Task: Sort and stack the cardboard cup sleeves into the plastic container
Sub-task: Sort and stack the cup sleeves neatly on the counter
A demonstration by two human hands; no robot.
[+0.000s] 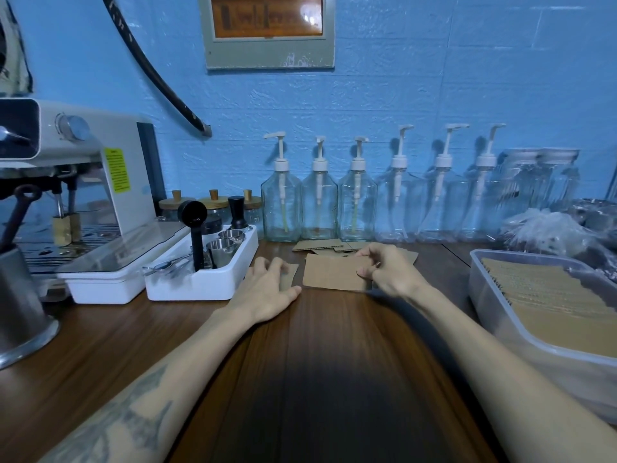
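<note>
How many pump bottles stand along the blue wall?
6. Three glass pump bottles stand side by side behind the hands; three clear plastic ones continue the row to their right. Any further ones behind the jars cannot be seen.

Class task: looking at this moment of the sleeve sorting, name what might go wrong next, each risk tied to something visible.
1. The left hand presses flat on one sleeve; it may slide rather than lift.
2. Loose sleeves lie right by the pump bottles; reaching for them might knock a bottle.
3. The plastic container already looks well filled; added sleeves could sit unevenly.
</note>
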